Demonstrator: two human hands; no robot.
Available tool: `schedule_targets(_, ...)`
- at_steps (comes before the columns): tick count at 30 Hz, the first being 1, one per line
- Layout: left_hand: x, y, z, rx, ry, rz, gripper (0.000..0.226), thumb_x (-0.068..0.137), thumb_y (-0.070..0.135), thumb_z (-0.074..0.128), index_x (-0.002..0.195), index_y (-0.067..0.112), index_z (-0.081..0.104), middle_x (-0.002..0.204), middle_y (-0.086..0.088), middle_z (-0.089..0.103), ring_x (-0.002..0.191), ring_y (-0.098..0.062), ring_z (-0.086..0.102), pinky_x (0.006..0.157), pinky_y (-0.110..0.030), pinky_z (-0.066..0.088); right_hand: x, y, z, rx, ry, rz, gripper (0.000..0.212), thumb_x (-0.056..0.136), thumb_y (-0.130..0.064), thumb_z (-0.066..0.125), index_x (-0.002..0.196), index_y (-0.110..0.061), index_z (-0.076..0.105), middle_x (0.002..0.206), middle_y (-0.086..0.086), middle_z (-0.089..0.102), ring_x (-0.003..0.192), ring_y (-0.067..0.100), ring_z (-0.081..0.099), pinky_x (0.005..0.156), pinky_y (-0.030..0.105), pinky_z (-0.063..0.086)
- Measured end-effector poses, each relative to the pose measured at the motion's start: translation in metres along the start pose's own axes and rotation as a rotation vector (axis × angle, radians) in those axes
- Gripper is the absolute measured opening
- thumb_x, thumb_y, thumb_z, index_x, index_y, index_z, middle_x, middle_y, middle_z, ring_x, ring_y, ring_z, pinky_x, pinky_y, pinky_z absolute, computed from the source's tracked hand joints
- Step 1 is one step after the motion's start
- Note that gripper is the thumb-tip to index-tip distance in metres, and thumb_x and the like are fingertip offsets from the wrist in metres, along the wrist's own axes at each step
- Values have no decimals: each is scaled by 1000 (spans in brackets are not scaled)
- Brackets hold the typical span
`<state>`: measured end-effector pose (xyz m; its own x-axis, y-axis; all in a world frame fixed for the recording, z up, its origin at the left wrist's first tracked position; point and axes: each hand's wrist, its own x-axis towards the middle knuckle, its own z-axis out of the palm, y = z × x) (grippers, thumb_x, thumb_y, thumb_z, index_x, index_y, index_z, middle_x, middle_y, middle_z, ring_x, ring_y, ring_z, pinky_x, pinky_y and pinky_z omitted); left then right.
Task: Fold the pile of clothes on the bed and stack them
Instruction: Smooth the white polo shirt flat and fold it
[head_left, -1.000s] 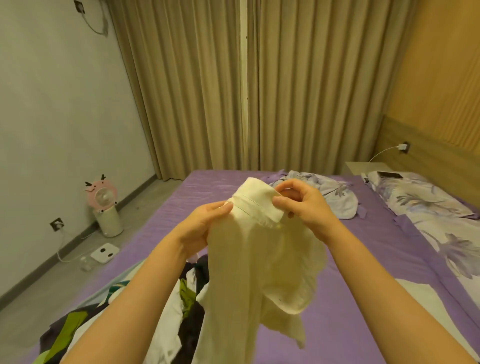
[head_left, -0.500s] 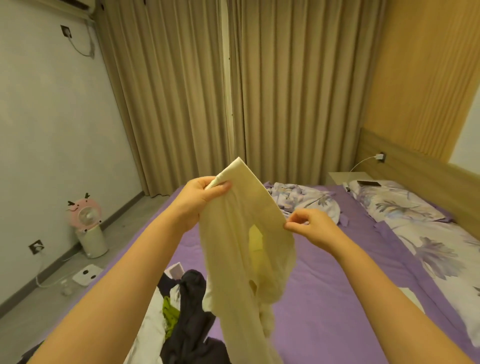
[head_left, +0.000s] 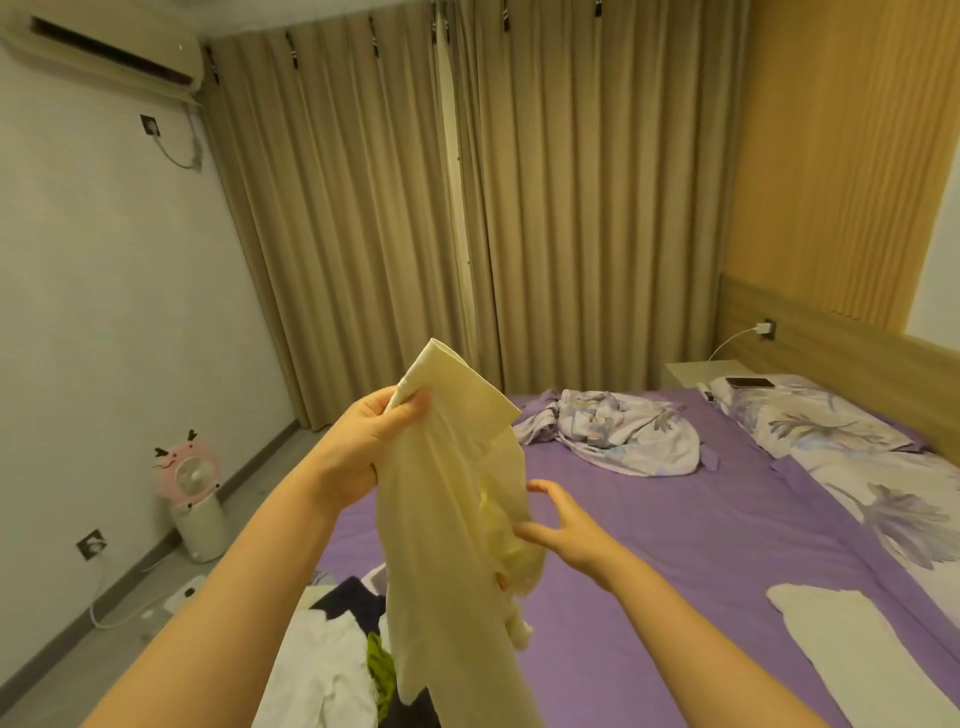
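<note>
Head view: the left hand (head_left: 363, 449) pinches the collar of a cream shirt (head_left: 447, 545), thumb curled over the cloth, holding it up above the bed (head_left: 649, 571). At 3 o'clock of the hanging shirt, the right hand (head_left: 563, 530) spreads relaxed fingers (head_left: 537, 487), touching its edge. The pile (head_left: 337, 649) lies at 6 o'clock.
</note>
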<state>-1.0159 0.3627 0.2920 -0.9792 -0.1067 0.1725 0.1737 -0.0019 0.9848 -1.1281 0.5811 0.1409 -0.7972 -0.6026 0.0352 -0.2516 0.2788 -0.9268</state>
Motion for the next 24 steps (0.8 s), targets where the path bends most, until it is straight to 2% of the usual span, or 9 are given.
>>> schedule_targets(2,-11,0,-18,-20,39,-1,17,81,33,67,89,21,75,93,-7,73,80,-19,71,65,-32,57,4,-8,7,-26,21,-15,42,85,-36,68,121,-40,45,148,-13,28,139,12,26,104,29,30)
schedule_targets(5,-28,-4,-41,-16,49,-7,19,81,36,64,90,22,75,94,-6,73,81,-20,71,67,-33,58,7,-20,18,123,-38,-17,77,85,-32,69,145,-41,22,139,-24,21,134,0,18,107,31,29)
schedule_targets(7,-38,-6,-50,-13,9,-24,28,77,46,70,93,23,74,98,-6,73,85,-20,70,69,-34,58,10,-37,31,149,-143,-29,77,88,-29,67,147,-41,20,140,-28,22,132,-3,21,104,26,31)
schedule_targets(9,-44,-9,-57,-22,-10,-50,39,68,52,77,95,23,74,100,-7,72,86,-21,70,71,-35,58,13,-50,50,96,-195,-66,50,90,-26,65,135,-31,44,138,-20,43,128,2,39,97,21,38)
schedule_targets(11,-50,-11,-64,-30,15,-61,31,76,48,71,93,23,74,99,-7,72,85,-19,70,69,-33,58,12,-59,65,28,-138,-70,22,91,-22,63,111,-15,59,117,-5,61,112,11,53,87,20,44)
schedule_targets(15,-59,-18,-80,-63,145,-69,24,79,37,64,90,17,70,86,-5,73,72,-16,69,63,-30,58,-2,-59,76,-14,-77,-9,16,94,-24,58,84,-12,54,83,1,54,74,10,48,66,22,38)
schedule_targets(19,-67,-36,-84,61,322,-74,24,90,31,62,91,8,66,75,-2,70,64,-14,65,58,-28,54,-13,-66,79,-169,115,31,22,94,-28,54,79,-15,45,72,-1,45,62,12,40,55,26,32)
schedule_targets(22,-70,-52,-73,220,386,-7,34,95,27,56,90,-6,55,77,-10,56,70,-20,51,67,-33,42,-21,-82,80,126,222,103,20,95,-23,54,79,-13,44,66,4,48,41,9,47,39,19,37)
schedule_targets(24,-72,-59,-57,293,356,10,31,97,28,53,80,2,49,77,-7,49,73,-19,45,68,-33,38,-28,-98,77,395,255,120,14,95,-17,54,85,-10,47,73,10,57,46,13,61,39,21,45)
